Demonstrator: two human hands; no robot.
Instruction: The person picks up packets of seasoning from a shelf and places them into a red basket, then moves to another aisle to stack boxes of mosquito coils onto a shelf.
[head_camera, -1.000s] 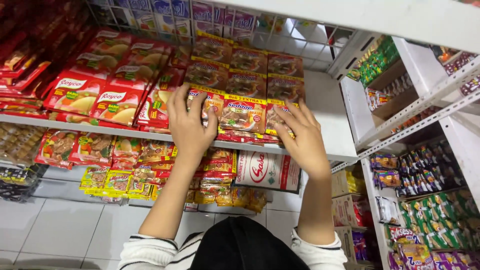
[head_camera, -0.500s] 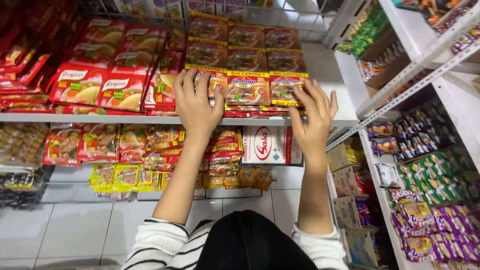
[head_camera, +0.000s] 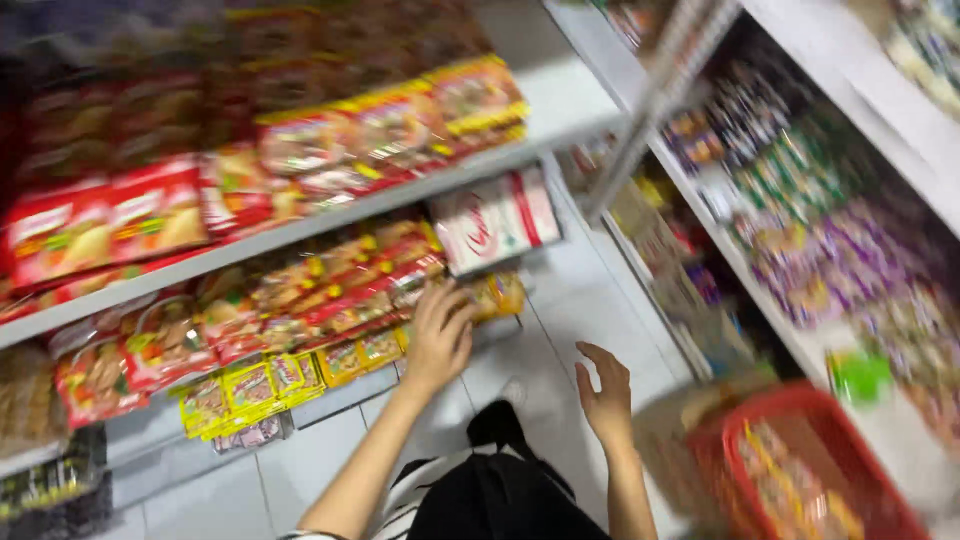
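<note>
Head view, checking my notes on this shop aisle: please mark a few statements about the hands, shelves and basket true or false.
1. The left hand reaches to the red and yellow snack packets on the lower shelf. True.
2. The right hand grips a packet. False: it is open and holds nothing.
3. A red plastic basket sits at the lower right. True.
4. The basket is empty. False: packets lie inside it.
5. The white packet with red print stands on the top shelf. False: it stands under the white shelf board.
</note>
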